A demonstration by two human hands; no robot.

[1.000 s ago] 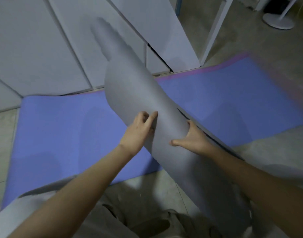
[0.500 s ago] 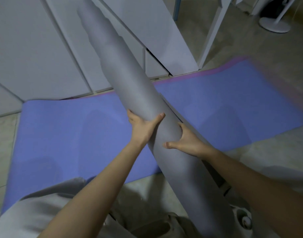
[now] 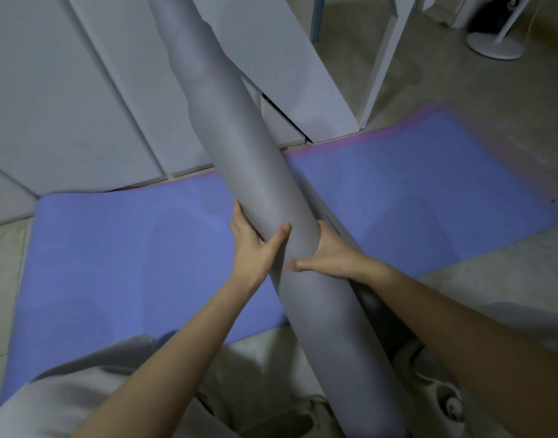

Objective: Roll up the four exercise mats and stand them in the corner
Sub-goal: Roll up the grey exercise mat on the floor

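Roll has tightened versus a second back: grey mat (image 3: 240,159) was a fat loose tube, now it's a slimmer cylinder, tilted steeper. Left grip (image 3: 252,248) has gone from fingertips on top to a wrap from the side.

Head view: grey mat is held off the floor (image 3: 461,279), running diagonally from low right by the person's legs up toward the white cabinet doors (image 3: 66,90). Both grips clamp it mid-length, just beside each other. Left grip has its fingers round the far side and its thumb across the front. Right grip (image 3: 329,254) has the palm on the right flank and the thumb spread across the front; its fingers are hidden behind the roll. Blue mat (image 3: 113,248) lies flat on the floor underneath, not yet rolled, far edge against the doors.

Handling, my read: foam, so light, soft and springy, and it'll uncoil if let go. Upper end looks lumpy, so the layers are likely uneven. Best hold is mid-length with a full wrap over the loose edge, then stand it on end.
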